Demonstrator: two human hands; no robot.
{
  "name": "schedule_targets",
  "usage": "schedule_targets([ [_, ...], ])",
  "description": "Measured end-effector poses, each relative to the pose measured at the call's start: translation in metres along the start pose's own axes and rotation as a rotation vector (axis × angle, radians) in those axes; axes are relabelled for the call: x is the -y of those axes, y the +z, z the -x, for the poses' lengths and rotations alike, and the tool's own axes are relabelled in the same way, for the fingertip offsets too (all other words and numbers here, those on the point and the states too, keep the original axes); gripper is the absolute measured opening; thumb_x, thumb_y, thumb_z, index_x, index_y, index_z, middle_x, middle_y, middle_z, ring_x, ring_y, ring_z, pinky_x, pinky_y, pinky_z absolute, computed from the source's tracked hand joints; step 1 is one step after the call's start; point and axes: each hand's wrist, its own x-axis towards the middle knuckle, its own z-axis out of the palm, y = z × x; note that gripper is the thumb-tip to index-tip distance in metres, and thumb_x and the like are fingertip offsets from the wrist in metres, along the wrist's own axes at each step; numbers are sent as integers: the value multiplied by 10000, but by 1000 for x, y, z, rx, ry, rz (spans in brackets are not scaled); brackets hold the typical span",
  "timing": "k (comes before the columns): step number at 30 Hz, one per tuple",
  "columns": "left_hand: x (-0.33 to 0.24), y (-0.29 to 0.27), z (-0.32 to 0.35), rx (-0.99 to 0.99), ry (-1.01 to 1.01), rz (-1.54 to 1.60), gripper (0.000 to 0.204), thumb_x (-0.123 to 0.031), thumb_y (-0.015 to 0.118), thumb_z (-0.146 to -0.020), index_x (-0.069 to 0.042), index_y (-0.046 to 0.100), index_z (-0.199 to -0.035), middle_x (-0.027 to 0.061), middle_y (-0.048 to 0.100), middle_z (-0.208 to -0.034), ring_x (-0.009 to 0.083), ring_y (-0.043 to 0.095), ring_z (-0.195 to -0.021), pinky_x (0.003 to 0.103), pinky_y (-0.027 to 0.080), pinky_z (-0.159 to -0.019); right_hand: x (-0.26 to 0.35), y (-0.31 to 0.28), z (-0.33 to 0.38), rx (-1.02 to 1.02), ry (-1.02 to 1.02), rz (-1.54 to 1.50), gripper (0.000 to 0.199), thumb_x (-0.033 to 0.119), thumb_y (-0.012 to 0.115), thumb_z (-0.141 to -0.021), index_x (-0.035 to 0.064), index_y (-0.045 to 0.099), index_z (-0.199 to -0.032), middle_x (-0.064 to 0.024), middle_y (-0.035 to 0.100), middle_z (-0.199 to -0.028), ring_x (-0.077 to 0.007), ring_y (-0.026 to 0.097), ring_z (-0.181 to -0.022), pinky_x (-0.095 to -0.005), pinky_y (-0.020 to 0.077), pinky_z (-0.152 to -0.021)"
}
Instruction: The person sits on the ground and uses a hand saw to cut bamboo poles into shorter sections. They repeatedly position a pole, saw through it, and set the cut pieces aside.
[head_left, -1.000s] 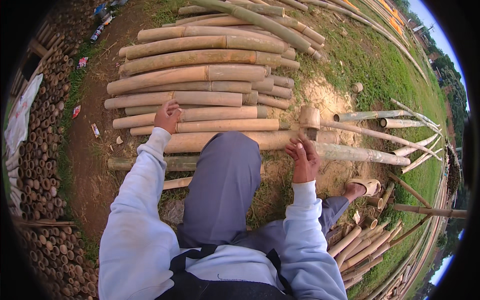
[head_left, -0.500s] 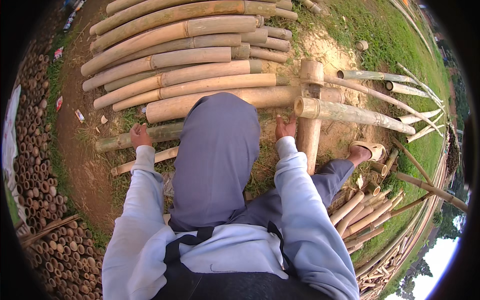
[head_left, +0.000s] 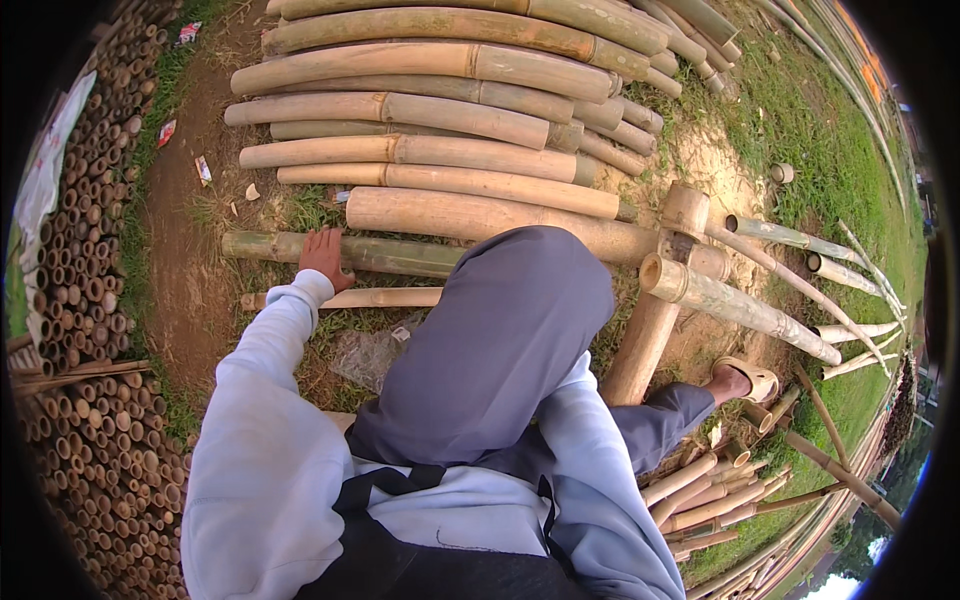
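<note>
My left hand [head_left: 325, 258] lies over a greenish bamboo pole [head_left: 405, 256] on the ground, its fingers bent over the far side and the thumb on the near side. A thinner, paler bamboo pole [head_left: 385, 298] lies just nearer to me. My bent knee hides the right ends of both. My right sleeve [head_left: 582, 400] runs behind that knee, so the right hand is out of sight. Beyond the greenish pole is a thick peeled bamboo pole [head_left: 480, 217], reaching toward an upright-looking bamboo piece [head_left: 686, 208] at the right.
Several cut bamboo poles [head_left: 420, 62] lie side by side at the far side. A bamboo length [head_left: 745, 308] rests across a thick post [head_left: 640, 345] at right. Stacked bamboo ends [head_left: 95, 440] fill the left. Clear plastic [head_left: 368, 355] lies by my knee.
My left hand has turned palm down over the greenish pole. My right hand has gone from beside the post to behind my knee. The view has shifted left.
</note>
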Motion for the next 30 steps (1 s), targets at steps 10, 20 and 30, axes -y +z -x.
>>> schedule_targets([
  [10,20,26,-20,8,153,-190,733,-177,860,-601,-85,502,-1234,121,571,-1172,319,544,-1162,435,419,-1048,6,-5,-13,-47,95,-96,371,252,720,-921,-45,618,-1119,-206,699,-1008,-279,691,-855,-402,546,-773],
  [20,6,-124,-31,-344,406,-281,779,-242,867,-580,-71,525,-1258,131,569,-1184,323,540,-1187,460,362,-1132,21,-40,-35,-108,234,-688,324,244,713,-943,-46,623,-1055,-184,716,-913,-241,695,-766,-381,558,-697],
  [30,-131,-346,-206,-1081,323,-125,720,-226,754,-806,-138,446,-1451,97,538,-1416,302,483,-1345,460,282,-1202,137,-256,-161,-565,-139,-1248,559,184,628,-1024,-32,378,-1475,-219,599,-1243,-274,671,-1124,-333,580,-900],
])
